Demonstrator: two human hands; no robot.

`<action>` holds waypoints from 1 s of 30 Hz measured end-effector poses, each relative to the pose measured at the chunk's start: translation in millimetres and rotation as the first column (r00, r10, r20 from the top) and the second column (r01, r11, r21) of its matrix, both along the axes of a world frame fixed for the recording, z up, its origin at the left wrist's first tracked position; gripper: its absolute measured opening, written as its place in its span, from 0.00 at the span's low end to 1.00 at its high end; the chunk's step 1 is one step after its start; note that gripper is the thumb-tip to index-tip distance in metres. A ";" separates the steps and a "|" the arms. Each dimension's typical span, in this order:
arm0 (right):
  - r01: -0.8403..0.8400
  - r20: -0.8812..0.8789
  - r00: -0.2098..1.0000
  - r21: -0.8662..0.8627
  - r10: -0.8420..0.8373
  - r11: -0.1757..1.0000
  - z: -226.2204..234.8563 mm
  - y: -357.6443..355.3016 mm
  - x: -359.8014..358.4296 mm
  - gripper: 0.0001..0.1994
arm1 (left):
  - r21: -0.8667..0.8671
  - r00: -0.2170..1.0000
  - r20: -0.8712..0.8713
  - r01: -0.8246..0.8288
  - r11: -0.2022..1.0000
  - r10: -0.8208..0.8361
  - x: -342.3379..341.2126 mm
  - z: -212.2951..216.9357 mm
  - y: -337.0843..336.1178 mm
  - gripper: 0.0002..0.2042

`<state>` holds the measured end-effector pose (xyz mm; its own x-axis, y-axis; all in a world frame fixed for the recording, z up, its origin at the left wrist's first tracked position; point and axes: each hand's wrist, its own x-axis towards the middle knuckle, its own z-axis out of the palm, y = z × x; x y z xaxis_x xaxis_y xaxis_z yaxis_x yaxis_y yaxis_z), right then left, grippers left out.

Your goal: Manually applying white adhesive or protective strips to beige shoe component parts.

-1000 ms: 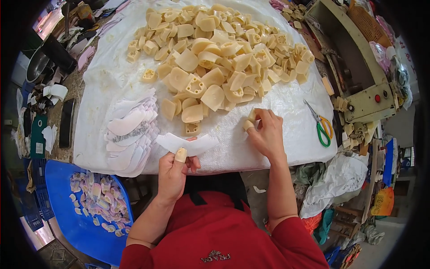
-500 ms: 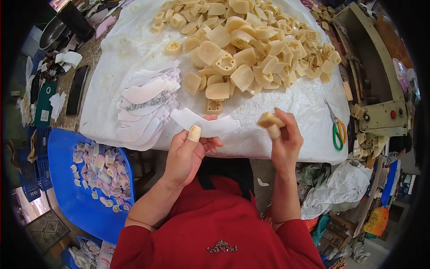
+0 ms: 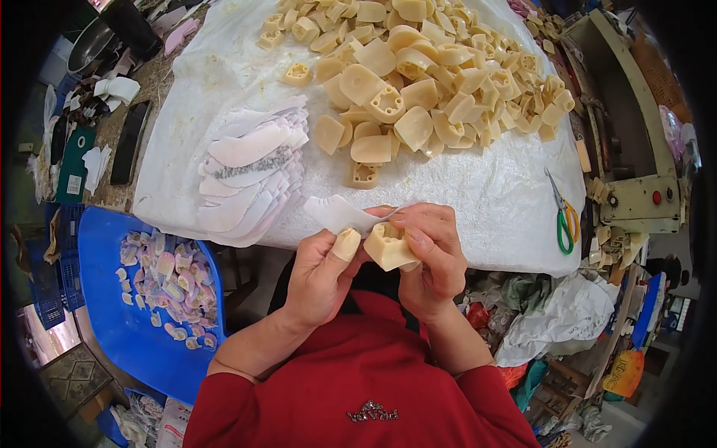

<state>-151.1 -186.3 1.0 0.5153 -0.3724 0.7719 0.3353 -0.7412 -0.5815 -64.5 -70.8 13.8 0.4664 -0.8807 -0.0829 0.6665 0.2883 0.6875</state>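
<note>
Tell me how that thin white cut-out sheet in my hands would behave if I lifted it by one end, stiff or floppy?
Probably floppy: the white sheet looks thin and already curves where the left hand pinches it. Likely very light, since similar pieces in the stack lie flat, fanned over one another. It shouldn't roll, though it may slide off the cream block.

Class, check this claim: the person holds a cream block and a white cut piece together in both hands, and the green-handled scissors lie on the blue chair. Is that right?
Not quite. The head view shows the scissors lying on the white sheet on the table, to the person's right, not on the blue chair. The left hand and right hand do hold the cream block and white cut piece.
</note>
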 end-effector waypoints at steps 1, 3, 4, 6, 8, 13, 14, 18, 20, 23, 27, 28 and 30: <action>0.002 -0.001 1.000 -0.001 -0.002 1.000 0.1 -0.3 0.1 0.22 | -0.001 1.000 -0.001 0.002 1.000 -0.002 -0.7 -1.1 0.5 0.20; 0.021 -0.003 1.000 -0.016 -0.021 1.000 0.3 -0.5 0.8 0.21 | 0.013 0.999 0.048 0.008 1.000 -0.009 -1.8 -4.1 1.8 0.20; 0.022 -0.003 1.000 -0.017 -0.022 1.000 1.2 -0.4 0.8 0.21 | 0.013 0.999 0.047 0.010 1.000 -0.010 -1.7 -3.7 1.7 0.20; 0.074 -0.056 0.996 -0.047 -0.077 0.996 3.4 -0.3 0.8 0.13 | 0.016 0.990 0.141 -0.005 1.000 0.003 -1.5 -2.6 1.3 0.20; 0.081 -0.049 0.995 -0.052 -0.083 0.995 2.6 -0.9 2.6 0.13 | 0.046 0.981 0.193 -0.037 0.998 0.028 -2.4 -4.5 1.7 0.20; 0.167 0.041 0.986 -0.119 -0.163 0.979 3.7 -2.6 10.5 0.22 | 0.069 0.922 0.359 -0.185 0.980 0.149 -5.3 -5.2 0.0 0.20; 0.180 -0.008 0.983 -0.157 -0.184 0.971 4.8 -5.7 8.8 0.22 | 0.078 0.898 0.430 -0.140 0.987 0.094 -0.4 -10.1 4.3 0.20; 0.165 -0.023 0.985 -0.152 -0.170 0.975 2.4 -9.1 8.4 0.19 | 0.064 0.757 0.643 -0.208 0.976 0.119 8.4 5.6 -1.7 0.16; 0.204 -0.079 0.971 -0.212 -0.225 0.956 5.5 -10.4 2.4 0.18 | 0.088 0.731 0.660 -0.309 0.947 0.177 11.5 7.7 0.7 0.14; 0.262 -0.188 0.920 -0.355 -0.343 0.897 14.8 -10.7 -0.5 0.14 | 0.130 0.694 0.692 -0.389 0.912 0.197 18.7 10.1 3.8 0.11; 0.234 -0.348 0.844 -0.445 -0.408 0.864 25.9 -8.7 0.1 0.12 | 0.125 0.613 0.778 -0.362 0.924 0.135 20.0 3.3 2.8 0.09; 0.239 -0.349 0.841 -0.444 -0.412 0.864 26.2 -8.6 0.4 0.12 | 0.127 0.588 0.799 -0.370 0.920 0.126 19.6 1.0 2.3 0.08; 0.200 -0.414 0.820 -0.441 -0.396 0.875 26.4 -8.6 1.3 0.11 | 0.134 0.561 0.819 -0.386 0.913 0.117 16.9 0.1 1.4 0.08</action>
